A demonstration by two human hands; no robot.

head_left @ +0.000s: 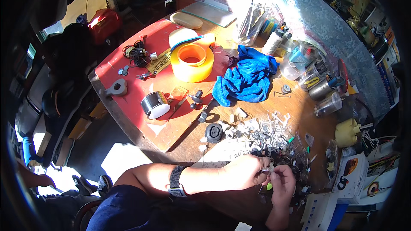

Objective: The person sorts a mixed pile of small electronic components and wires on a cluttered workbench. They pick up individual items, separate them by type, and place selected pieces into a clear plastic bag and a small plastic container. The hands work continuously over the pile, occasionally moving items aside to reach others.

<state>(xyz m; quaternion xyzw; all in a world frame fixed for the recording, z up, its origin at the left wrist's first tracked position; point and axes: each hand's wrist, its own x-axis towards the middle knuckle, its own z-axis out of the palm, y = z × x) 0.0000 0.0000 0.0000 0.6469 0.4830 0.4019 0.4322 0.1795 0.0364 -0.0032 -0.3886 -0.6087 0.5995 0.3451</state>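
So the small pale part (268, 169) sits pinched between both hands, right at the near edge of the counter (299, 119), low in the head view. It's too tiny to say what kind of piece it is. The left hand (244, 172) comes in across the front with a dark wrist strap (176, 181), and its fingers are closed on the part from the left. The right hand (282, 185) comes up from below, fingers together on the same piece, and a small bright green bit (269, 186) shows just under where the hands meet.

Just beyond the hands there's a heap of small electronic components (274, 139) spread over the wood, with a round black rubber piece (213, 132) to its left. Further back lies a crumpled blue cloth (248, 79), and beside that a big orange tape roll (192, 62) on the red panel (137, 60) that covers the left part of the counter. A black roll with a white face (155, 105) rests on that red panel too, nearer the edge. On the right side, a yellow plastic piece (346, 132) sits near a white box (351, 171), well apart from the hands.
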